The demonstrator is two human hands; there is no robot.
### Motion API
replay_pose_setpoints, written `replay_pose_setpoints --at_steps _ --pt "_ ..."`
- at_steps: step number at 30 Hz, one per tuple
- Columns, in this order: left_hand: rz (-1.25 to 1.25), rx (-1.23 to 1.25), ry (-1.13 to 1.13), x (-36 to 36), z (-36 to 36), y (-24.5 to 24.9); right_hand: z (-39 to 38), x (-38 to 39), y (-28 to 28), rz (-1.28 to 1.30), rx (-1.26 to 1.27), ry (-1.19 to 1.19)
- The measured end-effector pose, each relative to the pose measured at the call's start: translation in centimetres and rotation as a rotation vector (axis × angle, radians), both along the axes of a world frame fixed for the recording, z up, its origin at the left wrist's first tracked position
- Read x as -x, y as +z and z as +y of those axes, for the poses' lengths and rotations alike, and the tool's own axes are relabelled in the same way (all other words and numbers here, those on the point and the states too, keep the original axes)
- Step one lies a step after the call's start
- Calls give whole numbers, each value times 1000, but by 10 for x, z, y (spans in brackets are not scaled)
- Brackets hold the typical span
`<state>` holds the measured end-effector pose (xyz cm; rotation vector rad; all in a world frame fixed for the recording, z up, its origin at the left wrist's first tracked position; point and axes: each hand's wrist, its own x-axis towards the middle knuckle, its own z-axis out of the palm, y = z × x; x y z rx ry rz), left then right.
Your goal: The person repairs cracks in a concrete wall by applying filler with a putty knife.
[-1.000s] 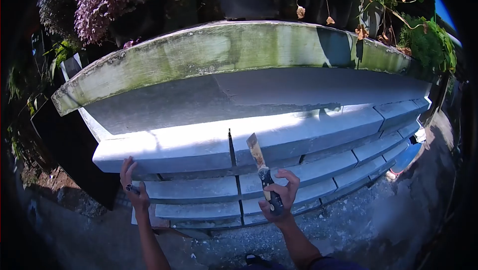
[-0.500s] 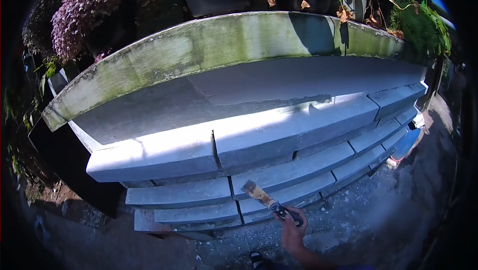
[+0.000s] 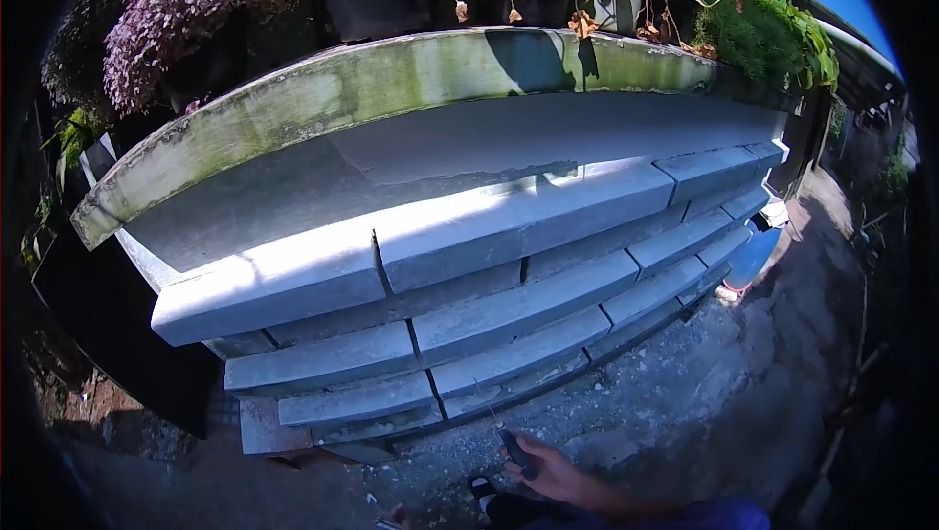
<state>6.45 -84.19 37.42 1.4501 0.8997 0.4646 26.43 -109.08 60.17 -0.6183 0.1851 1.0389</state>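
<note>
My right hand (image 3: pixel 550 471) is closed round the dark handle of a putty knife (image 3: pixel 516 454) in front of the lowest steps. Its blade is turned nearly edge-on and points up and left, overlapping the bottom ledge in this view. The stepped grey block wall (image 3: pixel 528 310) curves across the middle, with dark vertical joints between its blocks. At the bottom edge, a small blurred skin-toned patch looks like part of my left hand (image 3: pixel 397 514); its fingers cannot be made out.
A mossy curved planter rim (image 3: pixel 430 80) overhangs the wall, with potted plants (image 3: pixel 186 26) above. A blue container (image 3: pixel 753 258) stands past the right end. Pale debris lies on the rough ground (image 3: pixel 665 403). My sandalled foot (image 3: pixel 481 491) is just below the knife.
The view has swung right, so the wall sits further left. My right hand has moved lower and left, and the putty knife has turned from showing its flat blade to nearly edge-on.
</note>
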Motion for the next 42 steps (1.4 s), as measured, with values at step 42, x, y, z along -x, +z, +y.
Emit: replay_pose_setpoints --at_steps 42 --pt "-365 -99 226 -254 -156 66 -11 -407 288 -1777 -336 -1482"
